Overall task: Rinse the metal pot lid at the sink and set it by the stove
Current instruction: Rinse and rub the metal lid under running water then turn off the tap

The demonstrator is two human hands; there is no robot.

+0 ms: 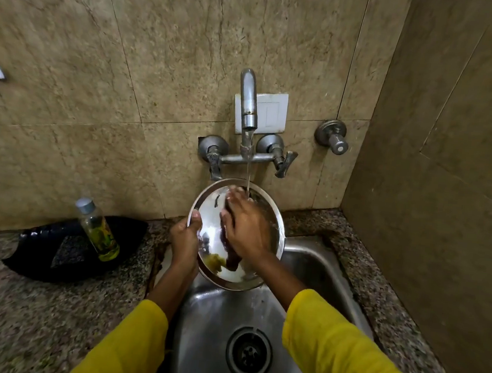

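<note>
**Metal pot lid under the tap**

The metal pot lid (206,212) sits tilted at frame centre, above the sink (314,271). At lower left, a bottle (98,229) stands on the counter (17,299). Your left hand (185,240) pinches the lid's left rim. Your right hand (247,225) lies flat, fingers together, on its inner face, under the tap (248,102) stream.

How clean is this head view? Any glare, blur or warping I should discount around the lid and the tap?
Head view: wide-angle warp bends the wall tiles and sink edges outward; glare streaks top left; the metal lid mirrors hands and sleeves, so its surface reads confusingly; the right hand is slightly motion-blurred at the fingertips under the thin water stream; the left hand and bottle stay fairly sharp.
</note>
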